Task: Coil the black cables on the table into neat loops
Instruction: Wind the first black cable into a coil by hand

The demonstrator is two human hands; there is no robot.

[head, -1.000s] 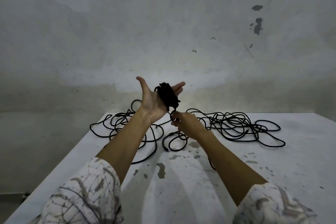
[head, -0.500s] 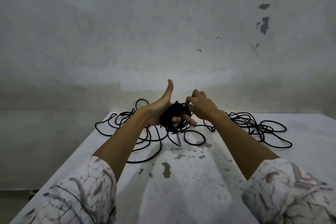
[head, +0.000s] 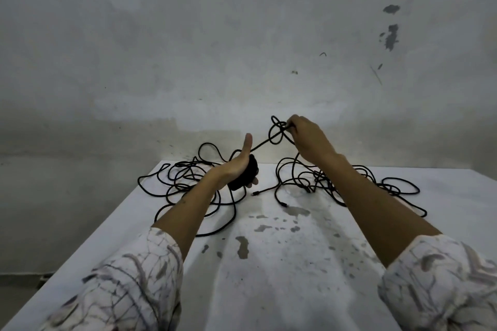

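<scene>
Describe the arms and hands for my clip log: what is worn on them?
Both forearms are bare from about mid-forearm down. Each arm wears a loose whitish sleeve with a grey-brown marbled, streaky print: the left sleeve and the right sleeve, both ending in a plain cuff. The left hand and right hand are bare: no gloves, rings, watch or bands visible.

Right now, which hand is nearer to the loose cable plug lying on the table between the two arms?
Left. The left hand, wrapped in coiled cable, hovers just left of the plug; the right hand is raised higher, pinching a strand.
</scene>
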